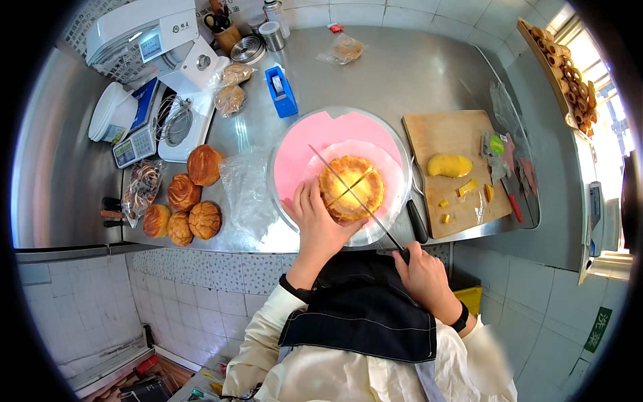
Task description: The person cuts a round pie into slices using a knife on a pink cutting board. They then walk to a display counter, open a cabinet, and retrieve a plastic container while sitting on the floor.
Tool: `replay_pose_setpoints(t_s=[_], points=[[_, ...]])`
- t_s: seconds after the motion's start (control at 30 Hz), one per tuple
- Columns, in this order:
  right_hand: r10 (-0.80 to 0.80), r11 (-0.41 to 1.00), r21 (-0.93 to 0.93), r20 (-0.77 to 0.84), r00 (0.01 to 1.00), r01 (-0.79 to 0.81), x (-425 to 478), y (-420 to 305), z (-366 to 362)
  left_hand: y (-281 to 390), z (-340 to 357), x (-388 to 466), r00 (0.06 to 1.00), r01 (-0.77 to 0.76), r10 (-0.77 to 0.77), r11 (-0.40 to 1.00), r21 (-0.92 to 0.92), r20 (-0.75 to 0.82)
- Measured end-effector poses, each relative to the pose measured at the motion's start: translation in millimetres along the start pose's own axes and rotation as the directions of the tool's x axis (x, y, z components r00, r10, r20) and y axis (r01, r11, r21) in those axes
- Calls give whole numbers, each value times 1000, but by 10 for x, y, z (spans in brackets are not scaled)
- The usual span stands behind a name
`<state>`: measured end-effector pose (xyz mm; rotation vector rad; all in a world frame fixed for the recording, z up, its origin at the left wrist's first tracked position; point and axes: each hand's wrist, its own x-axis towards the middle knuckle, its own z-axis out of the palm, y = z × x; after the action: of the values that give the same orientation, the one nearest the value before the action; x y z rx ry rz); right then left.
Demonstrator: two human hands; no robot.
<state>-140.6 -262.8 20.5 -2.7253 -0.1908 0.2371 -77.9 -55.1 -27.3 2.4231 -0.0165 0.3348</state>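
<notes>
A round golden cake (pixel 369 193) sits on a pale paper sheet over a pink mat (pixel 301 135) on a round turntable. One cut line crosses its top. My left hand (pixel 321 221) steadies the cake at its lower left edge, fingers and thumb around the side. My right hand (pixel 424 274) grips the black handle of a long thin knife (pixel 374 217), whose blade lies diagonally across the cake, crossing the cut line. How deep the blade sits I cannot tell.
Right of the turntable lie a black-handled tool (pixel 417 221) and a wooden cutting board (pixel 442 135) with a peeled mango (pixel 449 165) and pieces. A red-handled knife (pixel 514 203) lies beside it. Several bread buns (pixel 184 192), a blue tape dispenser (pixel 281 95) and a scale (pixel 135 145) stand left.
</notes>
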Motion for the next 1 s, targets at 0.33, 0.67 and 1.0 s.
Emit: replay_pose_setpoints(t_s=[0.33,0.67,1.0], points=[[9,1000,-2,-28,1000,-9,29,7,-27,-54,21,-14,1000,-9,9,1000,-11,-6],[3,1000,2,-17,1000,-3,42,24,-15,-68,33,-29,1000,-12,11,1000,-11,-9],[-7,1000,7,-20,1000,7,63,68,-26,-58,38,-35,1000,2,-2,1000,-5,-7]])
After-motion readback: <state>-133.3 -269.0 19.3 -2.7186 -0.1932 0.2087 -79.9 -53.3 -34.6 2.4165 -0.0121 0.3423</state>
